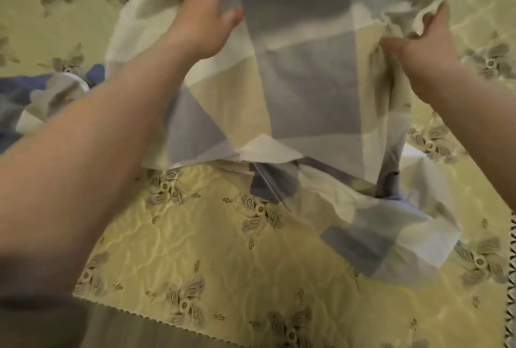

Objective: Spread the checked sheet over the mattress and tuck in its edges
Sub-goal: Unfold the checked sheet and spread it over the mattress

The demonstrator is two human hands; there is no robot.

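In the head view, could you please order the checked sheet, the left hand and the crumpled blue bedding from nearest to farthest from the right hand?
1. checked sheet: touching, a bunched fold pinched by the right hand.
2. left hand: across the sheet, gripping its upper left part.
3. crumpled blue bedding: at the far left of the view, beyond the left forearm.

Your left hand and right hand are bare, fingers and wrists alike. Your left forearm is bare along its whole visible length, broad and blurred close to the camera. Your right forearm is bare too, up to the frame's edge.
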